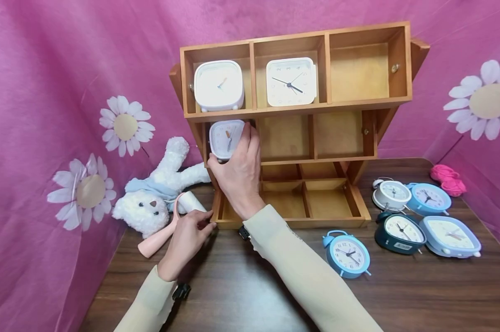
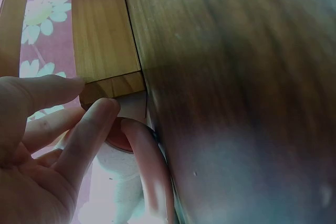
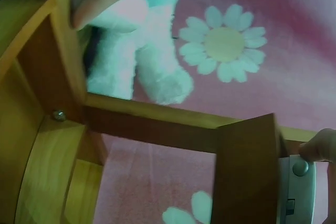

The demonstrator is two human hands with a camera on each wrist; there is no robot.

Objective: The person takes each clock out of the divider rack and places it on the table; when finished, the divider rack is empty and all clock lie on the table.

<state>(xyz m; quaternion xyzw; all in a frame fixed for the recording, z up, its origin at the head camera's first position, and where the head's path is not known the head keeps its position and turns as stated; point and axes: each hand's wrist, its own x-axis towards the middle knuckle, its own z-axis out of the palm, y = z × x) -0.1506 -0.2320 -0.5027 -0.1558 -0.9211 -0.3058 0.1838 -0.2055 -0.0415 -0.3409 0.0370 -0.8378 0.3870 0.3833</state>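
A pale lavender, rounded-square clock (image 1: 222, 137) stands at the left end of the second tier of a brown wooden rack (image 1: 291, 224). The right hand's (image 1: 239, 173) fingers clamp its sides; the left hand's (image 1: 187, 237) pinch the rack's lower corner. Seating appears in hand; the next move calls for squaring, then release. The upper tier's edge (image 1: 293, 109) lies close above; bare compartments (image 1: 285, 137) rightward leave room.

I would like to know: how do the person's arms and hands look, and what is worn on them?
The left hand and the right hand wear no gloves. The left sleeve and the right sleeve are long and cream-coloured. A small black device shows beside each cuff.
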